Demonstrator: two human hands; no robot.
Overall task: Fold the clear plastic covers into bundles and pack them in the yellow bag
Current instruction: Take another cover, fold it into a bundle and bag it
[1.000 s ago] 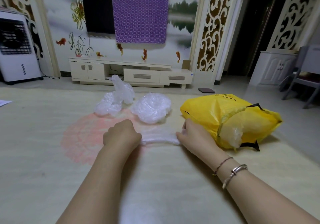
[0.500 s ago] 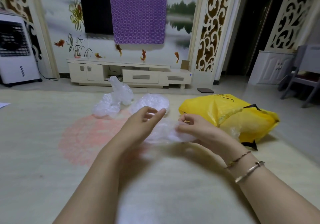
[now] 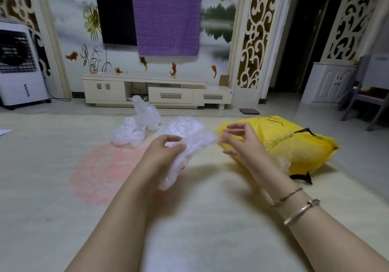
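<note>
My left hand [image 3: 166, 151] grips a crumpled clear plastic cover [image 3: 185, 162] lifted above the cream rug, its lower end hanging down. My right hand [image 3: 242, 141] hovers just right of the cover's upper end with fingers spread; whether a fingertip touches the plastic I cannot tell. The yellow bag [image 3: 294, 145] lies on its side behind and right of my right hand, with clear plastic [image 3: 283, 163] showing at its mouth. More clear covers lie on the rug beyond my hands: a pile [image 3: 136, 126] at the left and another [image 3: 183, 124] behind the held one.
A pink round pattern [image 3: 105, 166] marks the rug under my left arm. A white TV cabinet [image 3: 155, 92] stands along the far wall, an air cooler [image 3: 19, 65] at the far left, a grey chair [image 3: 366, 90] at the far right. A dark scale [image 3: 249, 111] lies on the floor.
The cover was pressed flat on the rug between both hands, then lifted. Now my left hand holds it alone and my right hand has opened and drawn slightly away to the right.
</note>
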